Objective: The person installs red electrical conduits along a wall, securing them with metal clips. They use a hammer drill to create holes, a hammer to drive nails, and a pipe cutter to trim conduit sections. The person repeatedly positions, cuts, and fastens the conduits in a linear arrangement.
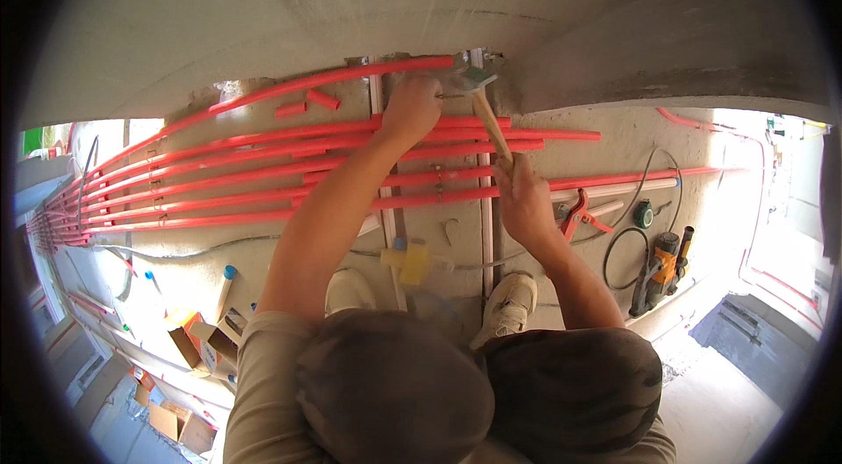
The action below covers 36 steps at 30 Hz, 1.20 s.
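Note:
My right hand (pixel 524 203) is closed around the wooden handle of a hammer (pixel 493 126). The hammer's head (pixel 476 78) is blurred and lies at the base of the grey wall, beside the fingers of my left hand (pixel 412 110). Those fingers are pinched together; a thin dark piece shows at their tips, too small to name. Near my left hand ends the farthest red pipe (pixel 351 71). Under both forearms run several parallel red pipes (pixel 254 157), crossed by two narrow metal-coloured strips (pixel 487 245).
A red pipe cutter (pixel 579 217), a green tape measure (pixel 643 214) and an orange-black power drill (pixel 664 267) with its cable lie to the right. Two short red pipe pieces (pixel 309 103) rest near the wall. Open cardboard boxes (pixel 210 343) stand at left. Yellow object (pixel 412 262) lies between my shoes.

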Available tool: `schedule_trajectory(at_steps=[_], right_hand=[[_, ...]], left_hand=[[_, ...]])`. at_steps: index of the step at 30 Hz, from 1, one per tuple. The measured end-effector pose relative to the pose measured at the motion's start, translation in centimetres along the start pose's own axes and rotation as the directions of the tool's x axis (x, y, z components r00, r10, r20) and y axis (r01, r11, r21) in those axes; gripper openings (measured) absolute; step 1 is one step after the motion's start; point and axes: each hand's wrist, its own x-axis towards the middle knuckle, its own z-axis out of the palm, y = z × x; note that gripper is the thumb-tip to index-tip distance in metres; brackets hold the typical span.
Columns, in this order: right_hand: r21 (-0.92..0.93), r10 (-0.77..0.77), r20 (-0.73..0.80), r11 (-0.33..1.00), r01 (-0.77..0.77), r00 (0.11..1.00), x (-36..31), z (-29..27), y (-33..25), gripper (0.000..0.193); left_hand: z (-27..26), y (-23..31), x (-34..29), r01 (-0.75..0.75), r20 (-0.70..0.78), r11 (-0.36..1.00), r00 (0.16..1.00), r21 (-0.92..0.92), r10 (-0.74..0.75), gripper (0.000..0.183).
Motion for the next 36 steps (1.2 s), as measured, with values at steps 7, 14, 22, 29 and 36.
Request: schedule_trajectory(at_steps=[7,14,22,29,36], right_hand=[[0.228,0.092,-0.043,0.970,-0.080,0.995,0.7,-1.5,-0.4,0.018],[0.809,0.212,0.134,0.540,-0.230,0.968,-1.2,-4.5,-4.0,0.011],[0.821,0.202,0.482,0.235,-0.520,0.852,-2.3,-5.7,-3.7,0.010],[0.238,0.261,-0.076,0.942,-0.237,0.962,-1.6,-6.1,-0.8,0.021],[-0.024,0.453,0.234,0.887,-0.460,0.860,-5.9,-8.2,1.5,0.022]], left_hand=[[-2.8,2.9,-0.6,0.013,-0.016,0.998,1.000,-0.061,-0.014,0.011],[-5.1,10.2,-9.7,0.600,0.563,0.368,0.798,-0.710,-0.214,0.017],[-5.9,11.5,-13.0,-0.059,0.272,0.780,0.918,-0.623,0.287,0.020],[-6.8,7.5,-7.7,-0.211,-0.090,0.964,0.976,-0.163,0.198,0.009],[-2.0,5.2,0.3,0.135,0.187,0.946,0.979,-0.295,-0.082,0.012]])
